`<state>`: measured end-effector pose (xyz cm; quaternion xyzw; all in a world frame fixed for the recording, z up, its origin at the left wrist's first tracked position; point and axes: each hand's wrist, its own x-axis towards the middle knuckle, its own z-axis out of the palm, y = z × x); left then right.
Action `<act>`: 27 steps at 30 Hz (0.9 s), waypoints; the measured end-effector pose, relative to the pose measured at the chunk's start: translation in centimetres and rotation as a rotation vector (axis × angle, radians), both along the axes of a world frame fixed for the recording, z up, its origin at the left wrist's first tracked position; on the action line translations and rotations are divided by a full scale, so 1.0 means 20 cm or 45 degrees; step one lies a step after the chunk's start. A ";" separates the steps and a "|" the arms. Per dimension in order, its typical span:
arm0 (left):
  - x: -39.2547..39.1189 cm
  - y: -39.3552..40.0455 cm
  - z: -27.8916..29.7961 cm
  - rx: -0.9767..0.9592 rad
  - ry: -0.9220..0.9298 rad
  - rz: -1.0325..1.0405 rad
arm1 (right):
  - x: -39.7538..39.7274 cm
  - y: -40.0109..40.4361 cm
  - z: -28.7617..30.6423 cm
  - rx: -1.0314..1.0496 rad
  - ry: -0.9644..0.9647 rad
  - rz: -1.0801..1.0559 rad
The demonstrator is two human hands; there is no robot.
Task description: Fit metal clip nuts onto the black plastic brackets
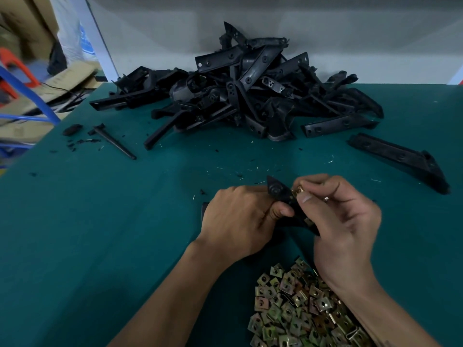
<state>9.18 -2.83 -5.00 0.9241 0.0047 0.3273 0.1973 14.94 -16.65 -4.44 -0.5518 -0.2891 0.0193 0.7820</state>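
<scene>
While my left hand [238, 219] is gripping the stiff, light black bracket [283, 196] above the green mat [125, 221], my right hand [335, 209] is pinching a small, springy clip nut [298, 191] by its edges, pressing it against the bracket's tab.

Green-covered table [100, 221]; pale wall [325, 33] behind; blurred cardboard [22, 28], perhaps boxes, left

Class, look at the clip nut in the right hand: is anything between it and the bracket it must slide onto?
Nothing visible. The right hand pinches the clip nut right at the edge of the black bracket, which the left hand grips. No other part lies between them.
</scene>
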 end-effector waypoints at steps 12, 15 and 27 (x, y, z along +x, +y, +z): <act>0.02 0.01 -0.01 0.011 0.042 0.001 | 0.02 0.00 0.00 -0.142 -0.082 -0.058; 0.01 0.01 -0.01 0.006 0.027 0.010 | 0.02 0.01 0.00 -0.130 -0.160 -0.065; 0.01 0.01 -0.02 0.009 -0.055 -0.044 | 0.04 -0.02 0.01 -0.194 -0.332 -0.040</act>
